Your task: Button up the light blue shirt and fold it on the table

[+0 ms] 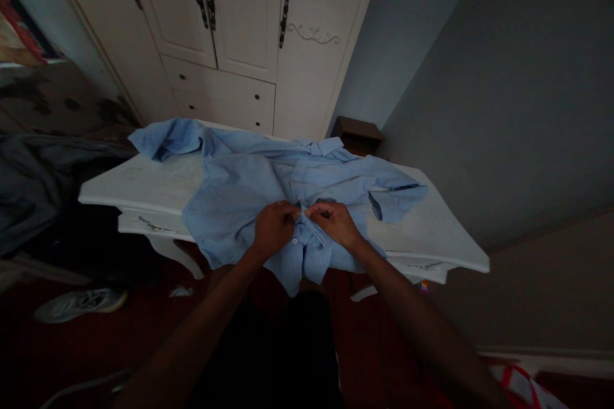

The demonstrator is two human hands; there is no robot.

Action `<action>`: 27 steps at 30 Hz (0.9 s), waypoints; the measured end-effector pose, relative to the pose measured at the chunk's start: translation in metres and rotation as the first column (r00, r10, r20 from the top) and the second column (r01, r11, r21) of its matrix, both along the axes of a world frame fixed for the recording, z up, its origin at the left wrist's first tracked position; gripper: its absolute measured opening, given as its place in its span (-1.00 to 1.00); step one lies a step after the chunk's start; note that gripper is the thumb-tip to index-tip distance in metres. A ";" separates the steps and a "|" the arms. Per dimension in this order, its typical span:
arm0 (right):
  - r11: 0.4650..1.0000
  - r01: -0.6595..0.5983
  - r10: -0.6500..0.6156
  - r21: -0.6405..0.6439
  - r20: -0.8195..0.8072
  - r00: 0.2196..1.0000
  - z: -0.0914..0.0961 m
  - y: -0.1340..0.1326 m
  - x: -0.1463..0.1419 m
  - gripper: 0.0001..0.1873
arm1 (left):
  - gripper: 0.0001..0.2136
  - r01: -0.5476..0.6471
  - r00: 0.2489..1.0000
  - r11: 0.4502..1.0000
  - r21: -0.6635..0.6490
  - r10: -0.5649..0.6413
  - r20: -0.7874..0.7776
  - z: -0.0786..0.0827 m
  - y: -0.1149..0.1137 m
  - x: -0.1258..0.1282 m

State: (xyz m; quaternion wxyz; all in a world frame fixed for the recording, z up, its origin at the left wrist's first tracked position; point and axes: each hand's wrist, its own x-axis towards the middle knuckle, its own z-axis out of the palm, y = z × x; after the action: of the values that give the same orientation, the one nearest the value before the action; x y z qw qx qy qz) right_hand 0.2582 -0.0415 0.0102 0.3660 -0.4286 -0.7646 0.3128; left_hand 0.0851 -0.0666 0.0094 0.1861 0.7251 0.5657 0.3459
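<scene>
A light blue button-up shirt was seen spread front-up on a white counter, viewed from above by the person standing at its near edge. The collar was turned toward the far side, and the hem was draped over the near edge of the counter. One sleeve was stretched out to the far left, and the other sleeve was bent at the right, its cuff lying on the counter.

Both hands were brought together at the middle of the shirt front. The left hand was closed, its fingertips pinching the front edge of the shirt. The right hand was closed likewise, pinching the facing edge just beside it, so that the fingertips of the two hands nearly touched. A white button was seen just nearer than the hands, on the strip hanging toward the hem.

Behind the counter, a cream wardrobe with dark handles and drawers was set against the far wall. A small brown box was seen at the far right, beside the wardrobe. Dark fabric was heaped at the left, and a pale sneaker was left on the red floor below it.
</scene>
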 end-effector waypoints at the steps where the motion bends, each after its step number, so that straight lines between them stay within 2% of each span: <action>1: 1.000 0.006 -0.006 0.007 0.010 1.000 0.000 0.000 0.000 -0.78 | -0.75 0.005 1.000 1.000 -0.005 -0.005 -0.005 0.000 0.000 0.000; 9: 0.997 0.025 -0.033 0.074 0.102 0.994 -0.001 0.004 -0.003 -0.80 | -0.77 -0.006 1.000 1.000 -0.008 0.006 -0.024 -0.002 0.001 -0.001; 14: 0.980 0.145 -0.162 0.138 0.124 0.979 -0.009 0.010 -0.004 -0.83 | -0.78 0.088 0.988 0.996 -0.001 -0.087 0.131 -0.005 -0.003 -0.001; 19: 0.998 0.066 -0.066 0.000 -0.088 0.994 -0.012 0.013 0.001 -0.78 | -0.79 0.043 0.979 0.999 0.017 -0.046 0.198 -0.004 -0.007 0.000; 23: 0.988 0.100 -0.128 -0.115 -0.273 0.953 -0.011 0.012 0.006 -0.77 | -0.76 0.064 0.984 0.995 0.077 -0.076 0.162 -0.002 -0.010 -0.015; 27: 0.973 0.140 -0.208 -0.185 -0.430 0.879 -0.011 0.013 0.009 -0.83 | -0.76 0.116 0.992 0.983 0.143 -0.121 0.022 0.000 -0.016 -0.037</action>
State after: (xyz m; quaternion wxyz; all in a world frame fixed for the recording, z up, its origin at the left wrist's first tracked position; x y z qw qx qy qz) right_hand 0.2671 -0.0288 -0.0004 0.5253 -0.4385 -0.5929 0.4245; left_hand 0.0482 -0.0823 0.0098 0.1629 0.7635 0.4927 0.3845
